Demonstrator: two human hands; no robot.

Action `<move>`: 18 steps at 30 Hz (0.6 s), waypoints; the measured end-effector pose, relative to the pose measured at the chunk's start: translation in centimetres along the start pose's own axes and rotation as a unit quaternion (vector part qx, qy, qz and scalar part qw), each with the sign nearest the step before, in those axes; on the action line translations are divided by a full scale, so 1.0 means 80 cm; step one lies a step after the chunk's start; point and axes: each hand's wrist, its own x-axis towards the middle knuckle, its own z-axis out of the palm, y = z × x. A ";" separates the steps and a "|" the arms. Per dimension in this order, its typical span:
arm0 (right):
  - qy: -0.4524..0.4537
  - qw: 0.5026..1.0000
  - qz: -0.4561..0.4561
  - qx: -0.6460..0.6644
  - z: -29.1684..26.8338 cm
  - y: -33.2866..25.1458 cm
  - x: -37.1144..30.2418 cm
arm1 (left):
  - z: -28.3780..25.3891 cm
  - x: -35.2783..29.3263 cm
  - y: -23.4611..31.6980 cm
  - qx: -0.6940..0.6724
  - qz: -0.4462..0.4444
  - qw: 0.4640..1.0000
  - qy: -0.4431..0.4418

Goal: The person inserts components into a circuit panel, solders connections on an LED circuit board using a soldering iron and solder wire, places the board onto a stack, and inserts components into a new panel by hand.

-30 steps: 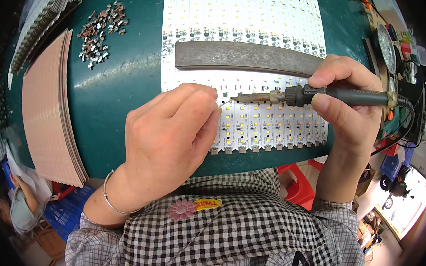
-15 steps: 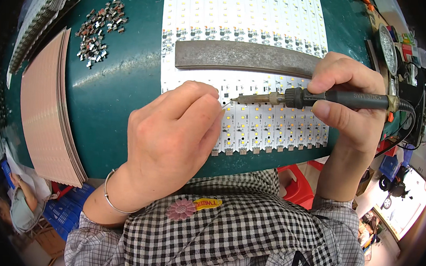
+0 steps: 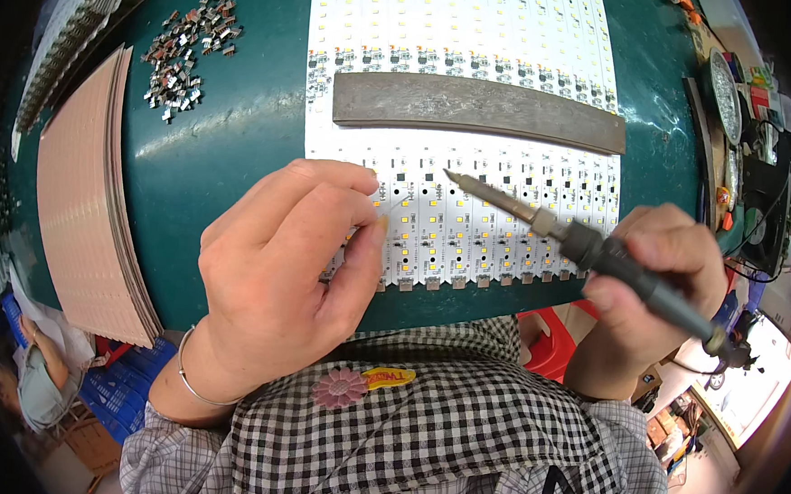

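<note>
My right hand [image 3: 660,286] grips a soldering iron [image 3: 634,275] by its dark handle. The iron slants up to the left, its tip just over a white LED board panel [image 3: 455,237]. Thumb and fingers of my left hand [image 3: 286,258] are pinched together above the panel's left part, with a thin solder wire [image 3: 400,201] poking out between them. Iron tip and wire are apart. The panel is a row of narrow strips with yellow LEDs, black chips and small metal connectors along the near edge. Across it lies a flat grey metal bar [image 3: 476,107].
Loose metal connectors [image 3: 190,58] are heaped on the green table at the far left. A stack of pinkish boards [image 3: 90,201] stands left. A round dish [image 3: 722,95] and clutter line the right edge. Beyond the table are a blue crate [image 3: 129,380] and a seated person [image 3: 43,379].
The iron has swung from level to slanting, its handle dropping nearer me and its tip leaving the wire. My left hand has drawn slightly left with the wire.
</note>
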 end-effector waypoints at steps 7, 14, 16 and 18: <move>-0.025 0.996 -0.065 -0.063 0.031 -0.004 -0.019 | 0.006 0.002 -0.008 0.010 0.042 0.999 -0.017; -0.032 0.993 -0.043 -0.109 0.042 -0.009 -0.026 | 0.009 0.003 -0.011 0.020 0.046 0.998 -0.026; -0.037 0.993 -0.042 -0.100 0.042 -0.011 -0.027 | 0.010 0.003 -0.010 0.020 0.043 0.998 -0.032; -0.056 0.992 -0.029 -0.113 0.040 -0.019 -0.026 | 0.011 0.004 -0.010 0.019 0.046 0.998 -0.029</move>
